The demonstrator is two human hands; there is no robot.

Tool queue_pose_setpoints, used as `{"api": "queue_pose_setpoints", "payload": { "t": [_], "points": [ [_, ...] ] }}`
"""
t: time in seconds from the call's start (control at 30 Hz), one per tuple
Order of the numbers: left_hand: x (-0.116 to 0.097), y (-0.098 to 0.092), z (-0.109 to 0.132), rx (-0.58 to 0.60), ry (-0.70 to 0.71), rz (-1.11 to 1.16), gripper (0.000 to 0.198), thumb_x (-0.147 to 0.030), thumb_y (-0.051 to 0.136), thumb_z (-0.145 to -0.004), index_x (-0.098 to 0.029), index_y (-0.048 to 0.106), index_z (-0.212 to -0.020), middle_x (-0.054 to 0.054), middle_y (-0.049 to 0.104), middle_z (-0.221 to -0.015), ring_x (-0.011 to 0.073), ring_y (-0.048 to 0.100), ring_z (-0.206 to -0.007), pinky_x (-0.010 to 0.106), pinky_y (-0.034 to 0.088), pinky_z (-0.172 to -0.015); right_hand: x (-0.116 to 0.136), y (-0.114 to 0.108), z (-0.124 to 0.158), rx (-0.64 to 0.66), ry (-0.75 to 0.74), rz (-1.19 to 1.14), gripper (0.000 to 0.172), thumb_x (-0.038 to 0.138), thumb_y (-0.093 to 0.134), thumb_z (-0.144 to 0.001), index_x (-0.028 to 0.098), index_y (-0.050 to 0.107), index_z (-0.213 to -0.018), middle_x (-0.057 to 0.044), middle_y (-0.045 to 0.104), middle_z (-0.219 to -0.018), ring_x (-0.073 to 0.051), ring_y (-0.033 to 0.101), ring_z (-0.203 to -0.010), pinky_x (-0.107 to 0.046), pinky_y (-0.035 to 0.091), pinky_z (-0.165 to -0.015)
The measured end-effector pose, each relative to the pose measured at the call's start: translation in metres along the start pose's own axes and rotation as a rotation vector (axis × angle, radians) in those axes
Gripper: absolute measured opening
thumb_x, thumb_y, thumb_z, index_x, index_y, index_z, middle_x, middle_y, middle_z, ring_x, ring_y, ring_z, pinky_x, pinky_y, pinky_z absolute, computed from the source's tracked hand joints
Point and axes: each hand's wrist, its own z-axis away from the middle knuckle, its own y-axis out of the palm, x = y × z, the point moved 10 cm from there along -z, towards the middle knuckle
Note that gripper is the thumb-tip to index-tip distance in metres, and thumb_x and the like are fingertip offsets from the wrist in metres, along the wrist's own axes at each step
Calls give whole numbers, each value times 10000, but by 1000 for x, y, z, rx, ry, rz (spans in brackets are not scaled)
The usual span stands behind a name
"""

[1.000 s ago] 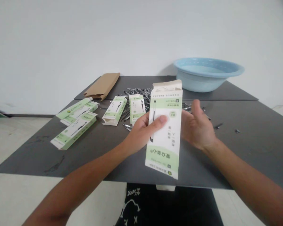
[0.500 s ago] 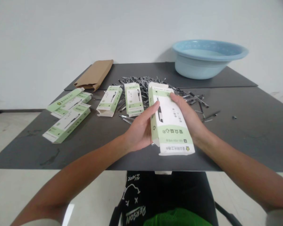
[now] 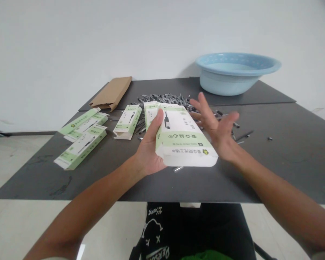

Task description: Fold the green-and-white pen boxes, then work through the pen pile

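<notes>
My left hand (image 3: 151, 148) grips the left side of a white and green pen box (image 3: 178, 133), thumb on top, and holds it tilted above the table. The box's near end faces me; its far end points at the pens. Beside its right edge, my right hand (image 3: 216, 128) is open with fingers spread and holds nothing. Behind the box lies a heap of black and clear pens (image 3: 165, 98), partly covered by the box and my right hand. A second pen box (image 3: 150, 108) lies just behind the held one, mostly hidden.
Left of the heap lies another pen box (image 3: 128, 121). Farther left, several boxes overlap, the front one (image 3: 81, 146) nearest me. A brown paper bag (image 3: 111, 92) lies at the back left, and a light blue basin (image 3: 233, 81) stands at the back right of the dark table (image 3: 287, 155).
My right hand has let go of the box and spread its fingers. The box, now in my left hand alone, has shifted left and its near end has tipped up.
</notes>
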Motion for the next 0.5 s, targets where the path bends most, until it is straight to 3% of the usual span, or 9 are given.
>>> {"api": "queue_pose_setpoints", "payload": {
  "t": [0.07,0.13,0.17,0.27,0.33,0.43,0.5],
  "points": [
    [-4,1,-2,11,56,39,695,-757,575,-994,-228,674,-1434,94,812,-1249,341,735,-1267,441,608,-1028,17,1,-2,104,-177,43,1084,959,491,-859,405,213,-1748,-76,264,-1825,-374,420,-1608,-635,465,-1211],
    [-6,3,-3,12,118,69,641,-711,560,-1030,-238,664,-1449,100,780,-1345,337,679,-1357,449,583,-1077,41,4,-1,181,-362,128,1304,881,798,-689,390,223,-1750,-75,304,-1809,-407,351,-1637,-665,307,-1313],
    [-6,5,-3,8,140,77,611,-691,553,-1044,-248,660,-1452,93,770,-1366,329,664,-1377,449,577,-1084,51,6,-1,194,-425,170,1275,792,881,-677,382,296,-1734,-78,400,-1766,-406,380,-1624,-657,277,-1333],
    [-3,8,-6,17,142,66,619,-711,532,-1045,-251,651,-1441,84,785,-1303,312,693,-1330,452,582,-1072,68,6,0,172,-446,228,727,505,848,-893,385,601,-1566,-58,691,-1527,-347,538,-1532,-599,381,-1292],
    [-2,12,-7,64,120,34,733,-793,479,-1018,-219,643,-1443,107,800,-1216,320,734,-1250,458,593,-1039,69,5,1,152,-392,217,432,383,771,-982,381,735,-1413,-42,784,-1381,-321,635,-1443,-566,469,-1215],
    [-3,12,-9,158,66,-78,917,-905,349,-970,-161,678,-1393,169,816,-1162,332,787,-1102,417,618,-889,62,-3,5,87,-290,145,411,409,839,-919,368,789,-1325,-43,813,-1320,-337,741,-1287,-553,549,-1122],
    [-1,5,-10,182,-5,-220,1038,-956,234,-937,-109,759,-1225,221,826,-1118,312,815,-960,345,601,-736,49,-22,6,-88,-172,82,356,420,861,-893,368,825,-1243,-28,843,-1223,-320,800,-1117,-508,620,-996]
  ]
}}
